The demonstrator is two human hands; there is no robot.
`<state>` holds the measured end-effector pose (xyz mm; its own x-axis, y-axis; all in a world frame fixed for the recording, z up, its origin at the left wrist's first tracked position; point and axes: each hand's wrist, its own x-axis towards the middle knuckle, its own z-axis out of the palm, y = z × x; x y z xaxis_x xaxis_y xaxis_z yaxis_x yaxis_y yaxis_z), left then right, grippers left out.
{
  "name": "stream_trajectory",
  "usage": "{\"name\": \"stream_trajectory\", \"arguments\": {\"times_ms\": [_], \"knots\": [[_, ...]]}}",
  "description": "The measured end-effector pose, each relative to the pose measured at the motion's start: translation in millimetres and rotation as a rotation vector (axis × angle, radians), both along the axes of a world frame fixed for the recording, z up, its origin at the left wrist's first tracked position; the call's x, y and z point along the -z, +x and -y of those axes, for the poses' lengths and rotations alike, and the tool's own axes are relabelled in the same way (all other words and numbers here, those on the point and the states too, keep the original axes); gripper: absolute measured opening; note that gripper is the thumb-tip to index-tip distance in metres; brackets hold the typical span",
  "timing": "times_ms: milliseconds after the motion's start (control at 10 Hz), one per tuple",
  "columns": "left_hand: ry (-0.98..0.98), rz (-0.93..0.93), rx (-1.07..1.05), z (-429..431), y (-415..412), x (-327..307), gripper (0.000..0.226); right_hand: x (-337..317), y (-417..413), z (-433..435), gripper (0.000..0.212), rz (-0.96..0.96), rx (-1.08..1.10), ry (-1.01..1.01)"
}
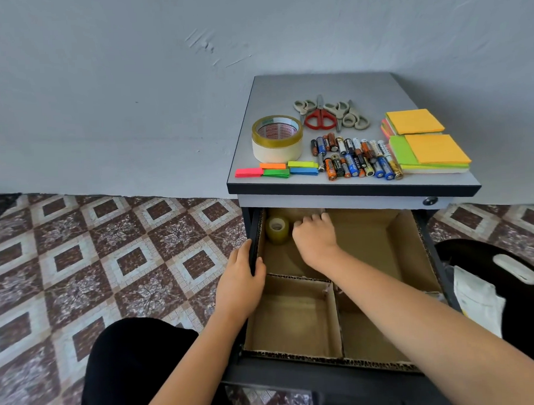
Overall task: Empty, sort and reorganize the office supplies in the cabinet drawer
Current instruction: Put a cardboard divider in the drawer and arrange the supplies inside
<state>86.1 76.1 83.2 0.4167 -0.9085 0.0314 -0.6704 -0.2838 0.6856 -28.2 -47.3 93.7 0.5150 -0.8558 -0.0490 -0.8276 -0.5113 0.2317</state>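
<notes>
Fingers of left hand (241, 283) gripping drawer (254, 230) side wall, right hand (314, 237) curled deep in rear compartment just beside clear tape roll (277, 229), hold on anything impossible to tell; likely hazard: knuckles nudging roll further back.

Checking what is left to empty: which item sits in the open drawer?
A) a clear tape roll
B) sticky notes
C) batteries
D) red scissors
A: a clear tape roll stands in the back-left corner of the drawer, beside the right hand; the rest lie on the cabinet top.
</notes>
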Motion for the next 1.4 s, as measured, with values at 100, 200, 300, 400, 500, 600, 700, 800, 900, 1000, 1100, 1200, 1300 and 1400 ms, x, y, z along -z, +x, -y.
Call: {"name": "stream_trajectory", "arguments": {"times_ms": [100, 200, 300, 400, 500, 600, 700, 800, 900, 1000, 1100, 1200, 1300, 1400], "knots": [[0.004, -0.005, -0.001, -0.7, -0.5, -0.6, 0.051, 2.4, -2.2, 1.6, 0.034, -0.031, -0.022, -0.023], [0.006, -0.013, 0.002, -1.1, -0.4, -0.7, 0.051, 0.7, -1.2, 5.3, 0.032, -0.004, -0.02, -0.018], [0.005, -0.011, 0.004, -1.5, 0.1, -0.6, 0.051, -3.2, -2.0, 7.0, 0.028, 0.034, -0.007, -0.015], [0.005, -0.007, 0.004, -1.5, 0.7, -0.4, 0.051, -4.7, -5.1, 5.4, 0.026, 0.058, -0.006, -0.001], [0.0, -0.005, 0.004, -1.4, 1.1, 0.7, 0.051, -5.1, -10.9, 3.3, 0.027, 0.133, -0.027, 0.009], [-0.006, -0.002, 0.008, -0.1, 2.3, 2.9, 0.052, -6.4, -22.7, -5.6, 0.037, 0.257, -0.107, 0.051], [-0.039, 0.021, 0.024, 0.2, 4.0, 3.2, 0.052, -14.7, -39.8, -22.5, 0.042, 0.48, -0.158, 0.133], [-0.16, 0.023, 0.008, 1.3, 6.4, -4.2, 0.049, -33.1, -54.4, -33.5, 0.04, 0.703, -0.137, 0.188], [-0.313, 0.028, -0.016, 9.8, 11.4, -23.4, 0.045, -61.3, -59.9, -33.7, 0.036, 0.87, -0.108, 0.182], [-0.43, 0.046, -0.013, 28.8, 18.9, -55.1, 0.042, -94.9, -55.6, -22.3, 0.034, 1.03, -0.108, 0.16], [-0.468, 0.023, -0.015, 58.1, 30.1, -89.6, 0.042, -125.7, -42.8, 0.6, 0.041, 1.101, -0.106, 0.141], [-0.419, 0.082, 0.011, 93.0, 40.7, -117.1, 0.046, -146.1, -25.1, 29.2, 0.054, 1.067, -0.084, 0.153], [-0.246, 0.097, 0.1, 123.8, 48.6, -133.5, 0.056, -155.2, -6.2, 56.9, 0.072, 0.969, -0.029, 0.2], [-0.1, 0.049, 0.236, 141.4, 56.4, -140.7, 0.062, -154.8, 10.3, 75.4, 0.09, 0.852, 0.004, 0.257]]}}
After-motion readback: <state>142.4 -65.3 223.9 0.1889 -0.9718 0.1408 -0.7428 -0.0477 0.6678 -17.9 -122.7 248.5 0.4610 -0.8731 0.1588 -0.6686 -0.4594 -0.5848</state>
